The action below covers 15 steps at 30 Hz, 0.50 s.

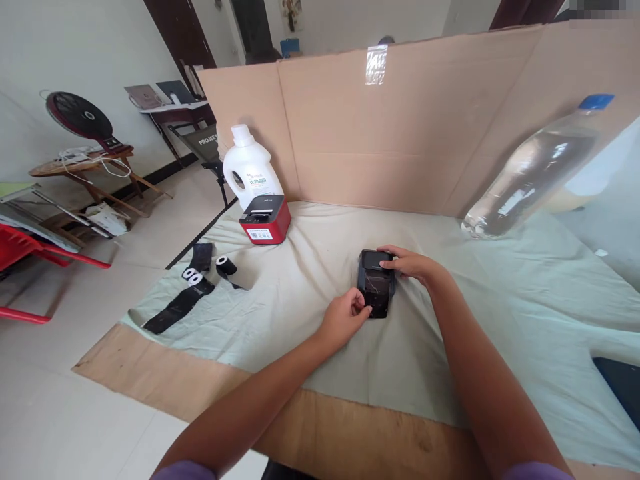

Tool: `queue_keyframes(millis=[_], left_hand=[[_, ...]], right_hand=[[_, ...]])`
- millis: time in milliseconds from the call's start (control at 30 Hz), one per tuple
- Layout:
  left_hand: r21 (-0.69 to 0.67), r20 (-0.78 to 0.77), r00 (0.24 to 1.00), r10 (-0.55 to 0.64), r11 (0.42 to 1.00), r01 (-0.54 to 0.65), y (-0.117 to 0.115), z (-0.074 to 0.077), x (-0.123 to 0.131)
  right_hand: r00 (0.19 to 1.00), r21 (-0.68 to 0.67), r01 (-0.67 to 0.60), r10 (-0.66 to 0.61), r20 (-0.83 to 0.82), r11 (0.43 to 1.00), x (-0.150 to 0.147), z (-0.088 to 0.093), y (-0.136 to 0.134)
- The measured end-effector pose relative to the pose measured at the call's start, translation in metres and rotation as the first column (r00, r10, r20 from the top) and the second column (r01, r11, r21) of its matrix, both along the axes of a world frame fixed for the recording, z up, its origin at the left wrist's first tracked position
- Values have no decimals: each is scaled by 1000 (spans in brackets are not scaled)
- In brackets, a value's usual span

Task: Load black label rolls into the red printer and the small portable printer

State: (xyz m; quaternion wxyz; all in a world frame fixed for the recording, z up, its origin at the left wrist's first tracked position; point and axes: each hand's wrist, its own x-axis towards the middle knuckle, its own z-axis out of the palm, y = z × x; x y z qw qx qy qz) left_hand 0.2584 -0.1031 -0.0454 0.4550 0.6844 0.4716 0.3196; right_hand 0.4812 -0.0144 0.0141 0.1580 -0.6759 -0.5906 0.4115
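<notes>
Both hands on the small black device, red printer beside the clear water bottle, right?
Not quite: the head view shows the red printer by the white jug, not the clear water bottle. The left hand and right hand are on the small black device.

A tall cardboard screen (400, 127) stood beyond the right hand (413, 265), shutting off the back of the table (350, 433), which lay under a pale green cloth (525, 300). Far to the left of the left hand (345, 319), a pale tiled floor (60, 400) ran to white walls (30, 53). There a low wooden side table (85, 167) carried a dark fan (80, 117), with a red chair frame (30, 250) nearer. A dark door (180, 30) showed behind. Soft daylight filled the room.
</notes>
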Motion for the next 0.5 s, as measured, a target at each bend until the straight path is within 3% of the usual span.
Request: queue_keyframes(millis=[100,267,433,500], left_hand=[[31,18,1000,0,1000,-1,-1,-3,0],[28,68,998,8,1000,-10,-1,0,-4],[17,-21,994,105,994,-105,38,11,-5],[-48,-56,996,65,997,-68,56,16,1]], right_hand=[[998,-23,43,-43,-38,999,-3,1,-6],[963,127,244,-225,-149,961,-13,-12,-23],[943,276,333,-313,-115,902,-27,-31,-39],[943,349,328,-322,-78,878,-36,-34,-49]])
